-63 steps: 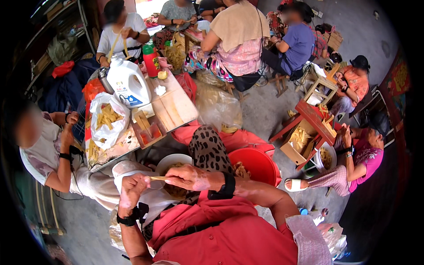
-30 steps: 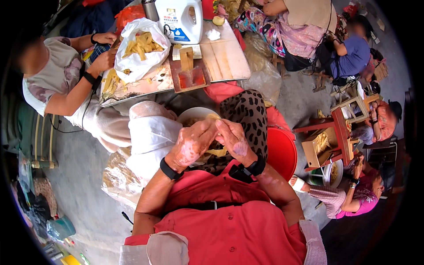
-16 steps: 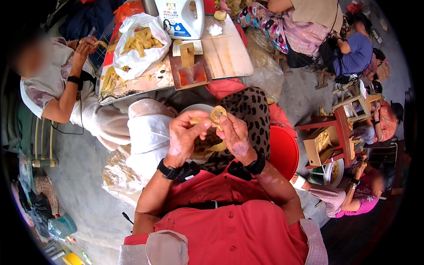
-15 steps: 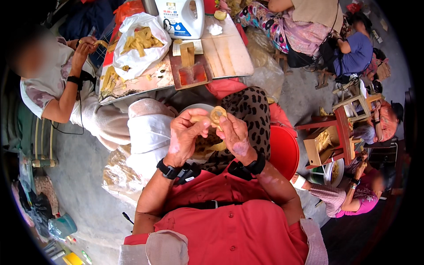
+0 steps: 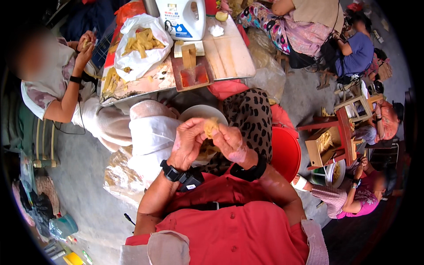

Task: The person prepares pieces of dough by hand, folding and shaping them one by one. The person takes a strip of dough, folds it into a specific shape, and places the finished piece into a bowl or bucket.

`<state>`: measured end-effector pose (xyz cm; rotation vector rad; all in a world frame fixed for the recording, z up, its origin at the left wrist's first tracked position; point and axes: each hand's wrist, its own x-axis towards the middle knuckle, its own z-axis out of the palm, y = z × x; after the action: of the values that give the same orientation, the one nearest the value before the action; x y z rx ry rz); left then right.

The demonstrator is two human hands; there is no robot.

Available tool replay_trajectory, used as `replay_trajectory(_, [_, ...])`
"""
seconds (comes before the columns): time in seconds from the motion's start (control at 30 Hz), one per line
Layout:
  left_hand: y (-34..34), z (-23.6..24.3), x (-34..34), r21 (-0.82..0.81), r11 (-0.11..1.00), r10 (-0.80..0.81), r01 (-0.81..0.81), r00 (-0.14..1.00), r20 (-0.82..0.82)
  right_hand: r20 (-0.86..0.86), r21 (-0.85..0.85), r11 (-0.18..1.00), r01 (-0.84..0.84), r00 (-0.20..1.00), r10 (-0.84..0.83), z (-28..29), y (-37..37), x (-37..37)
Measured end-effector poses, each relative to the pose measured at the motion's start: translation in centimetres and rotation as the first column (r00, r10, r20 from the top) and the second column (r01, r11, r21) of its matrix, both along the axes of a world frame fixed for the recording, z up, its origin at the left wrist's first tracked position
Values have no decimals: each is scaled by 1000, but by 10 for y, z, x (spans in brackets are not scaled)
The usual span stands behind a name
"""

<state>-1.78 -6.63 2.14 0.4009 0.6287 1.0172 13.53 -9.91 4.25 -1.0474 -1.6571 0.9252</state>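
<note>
Yellow strip [image 5: 211, 127], showing an open ring a moment ago, now appears a tighter, blurred bundle, so its coiling seems further along. Left hand [image 5: 188, 142] and right hand [image 5: 231, 141] pinch it, each with a fingertip grip, above the white bowl [image 5: 199, 110], off the table's [image 5: 229, 53] near edge.

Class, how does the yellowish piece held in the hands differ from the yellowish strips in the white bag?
The held piece is single and looks compact and rounded; the bagged strips are many and loosely heaped. The held piece is between the left hand and right hand; the bagged strips lie in the white bag on the table. Both are yellowish.
</note>
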Motion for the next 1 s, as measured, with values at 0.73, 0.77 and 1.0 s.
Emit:
replay_trajectory(0.73, [-20,43,7,334,942,23,45,980,-197,54,96,991,93,994,-99,-1,-17,1])
replay_trajectory(0.77, [-21,43,7,278,960,5,41,987,-162,47,89,992,95,994,-99,1,-18,1])
replay_trajectory(1.0, [-26,49,8,101,992,-82,82,997,-3,50,180,979,98,993,-108,0,-22,0])
